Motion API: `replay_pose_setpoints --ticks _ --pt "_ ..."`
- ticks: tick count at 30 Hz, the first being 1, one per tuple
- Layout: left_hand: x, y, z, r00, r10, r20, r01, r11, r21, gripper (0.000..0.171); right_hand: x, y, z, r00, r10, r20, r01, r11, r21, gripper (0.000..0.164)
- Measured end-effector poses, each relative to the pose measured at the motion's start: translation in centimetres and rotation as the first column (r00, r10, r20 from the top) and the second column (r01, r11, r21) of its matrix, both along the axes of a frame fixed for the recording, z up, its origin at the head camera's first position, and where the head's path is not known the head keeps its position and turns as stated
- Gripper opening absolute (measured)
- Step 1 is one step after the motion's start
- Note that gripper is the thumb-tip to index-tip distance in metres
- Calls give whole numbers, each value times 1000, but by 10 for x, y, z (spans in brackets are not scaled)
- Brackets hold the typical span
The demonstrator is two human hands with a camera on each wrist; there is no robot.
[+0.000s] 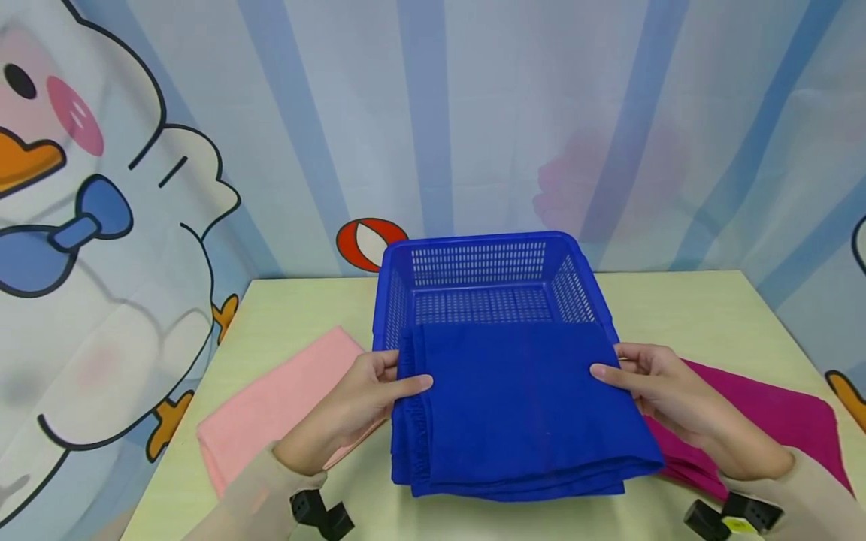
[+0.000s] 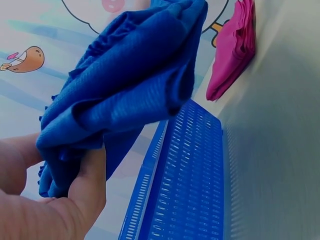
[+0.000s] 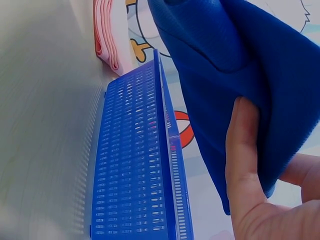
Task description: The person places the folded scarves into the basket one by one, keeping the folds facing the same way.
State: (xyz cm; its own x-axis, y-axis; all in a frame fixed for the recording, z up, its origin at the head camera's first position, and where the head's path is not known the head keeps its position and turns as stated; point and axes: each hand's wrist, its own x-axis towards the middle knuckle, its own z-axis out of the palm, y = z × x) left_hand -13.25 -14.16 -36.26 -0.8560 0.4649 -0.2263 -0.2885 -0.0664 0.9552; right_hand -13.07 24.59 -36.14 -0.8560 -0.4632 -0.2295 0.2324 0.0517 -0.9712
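Observation:
A folded blue cloth (image 1: 507,413) hangs between my two hands, raised above the table and overlapping the near part of the blue basket (image 1: 568,244) in the head view. My left hand (image 1: 358,402) pinches its left edge, thumb on top and fingers underneath. On the opposite edge my right hand (image 1: 666,387) pinches it the same way. In the left wrist view the folded layers of the blue cloth (image 2: 130,85) show above the thumb and fingers. The right wrist view has the blue cloth (image 3: 215,65) sagging over a straight finger, with the basket (image 3: 130,160) beyond.
A folded pink cloth (image 1: 284,398) lies on the table to the left, partly behind my left forearm. To the right lies a folded magenta cloth (image 1: 771,413), partly under my right arm. The pale table (image 1: 676,308) meets a cartoon-printed curtain (image 1: 501,135) at the back.

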Motion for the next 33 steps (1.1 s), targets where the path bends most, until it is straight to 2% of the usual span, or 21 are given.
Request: replay_pose_setpoints --ticks 11,21,33 --pt "-1 -1 0 1000 9 5 -9 999 -34 53 0 -2 1 1000 1 7 -1 1000 6 35" --pt "-2 -2 0 1000 5 -2 -5 1000 -25 54 -2 -2 2 1000 19 -6 -19 1000 -1 27" --pt "-5 -2 0 1000 10 -7 -10 999 -31 54 -6 -1 2 1000 3 2 -3 1000 2 27"
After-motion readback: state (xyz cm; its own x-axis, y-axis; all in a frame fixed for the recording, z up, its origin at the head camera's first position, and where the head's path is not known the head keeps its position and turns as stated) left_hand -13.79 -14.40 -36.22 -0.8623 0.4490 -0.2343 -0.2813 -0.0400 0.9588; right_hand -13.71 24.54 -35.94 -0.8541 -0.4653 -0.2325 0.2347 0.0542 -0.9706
